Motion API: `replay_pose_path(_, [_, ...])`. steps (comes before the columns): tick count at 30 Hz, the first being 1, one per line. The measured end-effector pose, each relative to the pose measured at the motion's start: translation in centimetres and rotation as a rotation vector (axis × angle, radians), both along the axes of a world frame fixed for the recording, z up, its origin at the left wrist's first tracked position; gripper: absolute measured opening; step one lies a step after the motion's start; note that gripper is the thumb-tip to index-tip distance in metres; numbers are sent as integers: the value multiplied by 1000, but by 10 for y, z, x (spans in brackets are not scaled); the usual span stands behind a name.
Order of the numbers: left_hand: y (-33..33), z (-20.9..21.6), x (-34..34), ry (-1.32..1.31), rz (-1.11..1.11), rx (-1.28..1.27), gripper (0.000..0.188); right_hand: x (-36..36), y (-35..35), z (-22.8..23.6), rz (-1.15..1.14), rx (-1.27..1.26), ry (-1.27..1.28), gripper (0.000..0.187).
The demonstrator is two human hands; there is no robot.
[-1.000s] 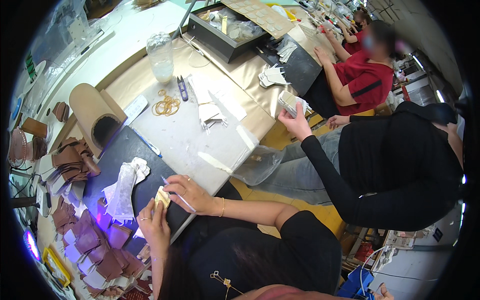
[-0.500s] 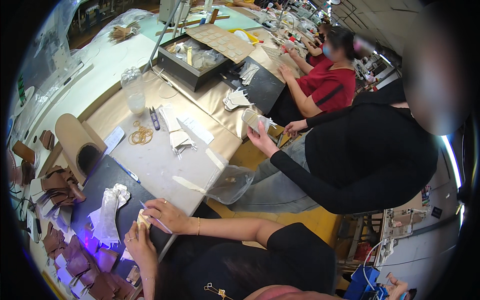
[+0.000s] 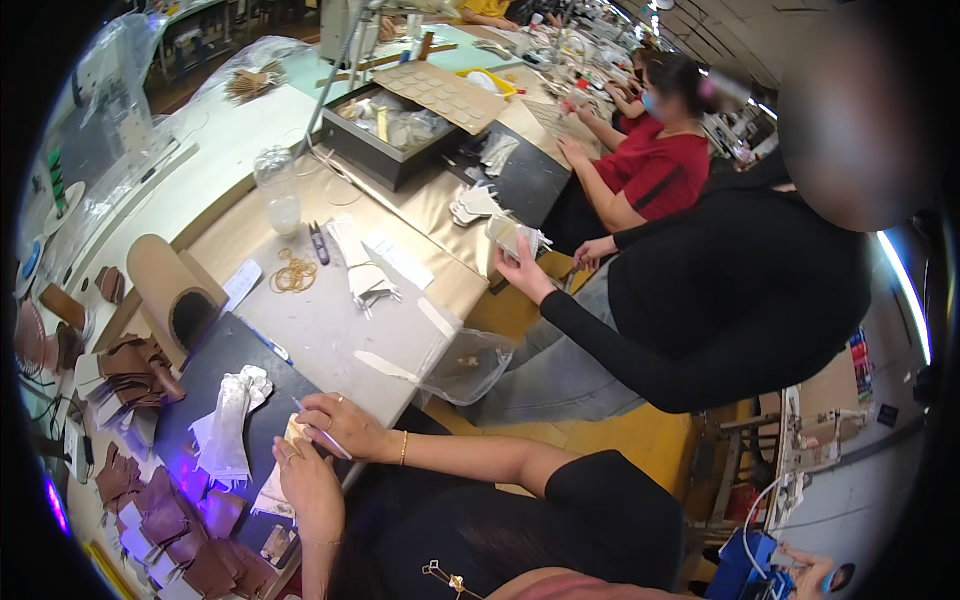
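My right hand (image 3: 342,423) grips a thin silver pen-like tool (image 3: 322,430), its tip on a small pale cut piece (image 3: 294,433). My left hand (image 3: 308,483) pinches that same pale piece from below and steadies it over the dark mat (image 3: 215,365). A loose pile of white cut pieces (image 3: 228,425) lies on the mat just left of both hands. Brown leather pieces (image 3: 165,520) lie at the near left, under purple light.
A brown roll (image 3: 170,290) and stacked brown pieces (image 3: 125,370) sit to the left. Rubber bands (image 3: 293,275), a plastic jar (image 3: 277,188) and a grey tray (image 3: 395,135) lie farther along the bench. A person in black (image 3: 720,300) holds white pieces; a clear bag (image 3: 468,365) hangs off the edge.
The view has swung, so the bench sits lower and farther right in the picture. My hands stay together on the pale piece. The person in black keeps holding white pieces at the bench edge.
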State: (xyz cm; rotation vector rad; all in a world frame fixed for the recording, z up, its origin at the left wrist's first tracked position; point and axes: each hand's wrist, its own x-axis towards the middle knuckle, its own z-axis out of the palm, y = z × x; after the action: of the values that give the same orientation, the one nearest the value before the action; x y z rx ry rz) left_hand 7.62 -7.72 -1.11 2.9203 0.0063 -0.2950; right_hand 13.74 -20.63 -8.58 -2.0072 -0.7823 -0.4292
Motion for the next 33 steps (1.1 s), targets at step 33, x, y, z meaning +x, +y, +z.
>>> replay_pose_path(33, [31, -20, -3, -485, 57, -340, 20, 2, -18, 35, 67, 493, 685, 25])
